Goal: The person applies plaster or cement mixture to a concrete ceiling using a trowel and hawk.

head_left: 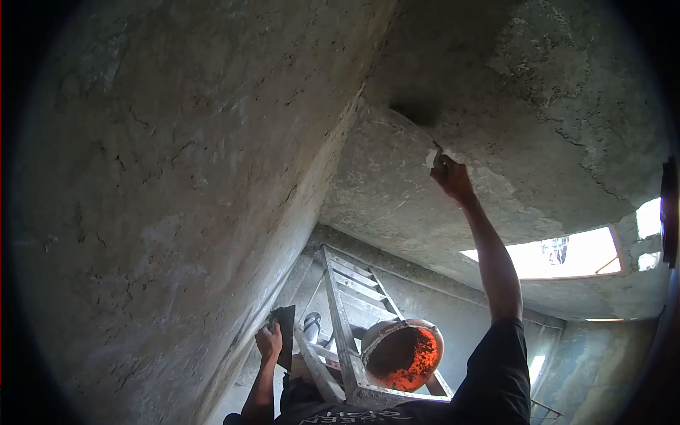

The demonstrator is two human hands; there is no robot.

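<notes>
My right hand (452, 178) is raised high on an outstretched arm, its fingers closed around the handle of a trowel (438, 150). The trowel is up at the grey plastered surface, beside a dark shadow; whether the blade touches cannot be made out. Lower down, my left hand (269, 340) grips a dark, flat rectangular plastering float (286, 327) held upright near the left wall. Between my arms, an orange-lined bucket (428, 354) smeared with grey material sits at the ladder (341, 312).
A large rough wall (156, 198) slopes close along my left side. On the right, a bright opening (567, 255) cuts through the plastered surface (397, 191). A sandal-like object (312, 322) shows below, by the ladder rails.
</notes>
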